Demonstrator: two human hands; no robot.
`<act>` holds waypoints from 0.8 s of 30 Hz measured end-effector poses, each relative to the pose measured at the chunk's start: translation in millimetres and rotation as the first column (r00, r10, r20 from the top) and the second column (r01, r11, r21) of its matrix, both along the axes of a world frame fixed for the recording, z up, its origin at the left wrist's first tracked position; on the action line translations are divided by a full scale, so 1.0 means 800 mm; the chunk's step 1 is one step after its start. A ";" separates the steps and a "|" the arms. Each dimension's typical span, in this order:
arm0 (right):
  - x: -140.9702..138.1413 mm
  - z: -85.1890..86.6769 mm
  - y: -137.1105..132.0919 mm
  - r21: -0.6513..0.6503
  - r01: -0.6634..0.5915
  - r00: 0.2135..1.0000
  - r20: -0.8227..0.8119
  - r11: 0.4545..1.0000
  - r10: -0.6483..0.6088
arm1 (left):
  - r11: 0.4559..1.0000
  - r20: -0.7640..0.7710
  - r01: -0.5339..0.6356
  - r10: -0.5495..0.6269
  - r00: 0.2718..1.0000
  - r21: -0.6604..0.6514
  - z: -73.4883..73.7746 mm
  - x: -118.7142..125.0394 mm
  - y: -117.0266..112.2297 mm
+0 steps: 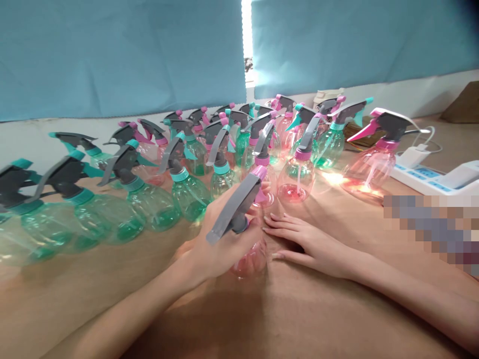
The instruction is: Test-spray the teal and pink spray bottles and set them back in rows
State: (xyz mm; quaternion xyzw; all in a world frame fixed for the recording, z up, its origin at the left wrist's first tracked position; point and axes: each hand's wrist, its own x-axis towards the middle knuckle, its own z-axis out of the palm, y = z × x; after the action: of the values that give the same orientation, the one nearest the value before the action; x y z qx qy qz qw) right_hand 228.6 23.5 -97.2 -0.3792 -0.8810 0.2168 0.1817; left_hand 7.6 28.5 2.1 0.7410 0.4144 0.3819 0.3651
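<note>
Many translucent, round-bellied spray bottles (192,197) stand from left to upper right in the head view, smooth grey spray heads (174,153) already fitted; how much is left does not show. At centre, the left hand (220,252) has its fingers wrapped around a headed pink bottle (251,262); the right hand (312,244), fingers loosely spread, rests empty on the brown tabletop (310,316).

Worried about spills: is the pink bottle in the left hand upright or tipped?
Upright: the pink bottle has its base below, sprayer head above.
</note>
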 end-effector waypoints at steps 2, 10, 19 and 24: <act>0.000 0.000 0.000 -0.002 0.004 1.000 -0.024 1.000 -0.004 | 1.000 0.006 0.005 -0.005 1.000 -0.007 0.000 0.000 0.000; 0.001 0.000 0.000 -0.008 -0.001 0.999 -0.048 1.000 0.001 | 0.999 0.044 0.012 -0.011 0.999 -0.040 0.002 0.001 -0.003; 0.001 -0.002 0.000 -0.014 0.004 0.999 -0.042 1.000 -0.004 | 1.000 0.029 -0.019 0.019 0.999 -0.007 0.002 0.002 -0.003; 0.001 -0.002 -0.001 -0.004 0.006 1.000 -0.029 1.000 -0.006 | 0.996 -0.020 -0.089 0.089 0.996 0.020 0.006 0.003 -0.005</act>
State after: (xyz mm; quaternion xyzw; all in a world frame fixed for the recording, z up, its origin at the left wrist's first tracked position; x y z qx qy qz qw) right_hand 229.5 23.0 -99.1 -0.3789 -0.8767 0.2234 0.1945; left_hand 9.8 24.8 7.2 0.7293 0.4472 0.3939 0.3360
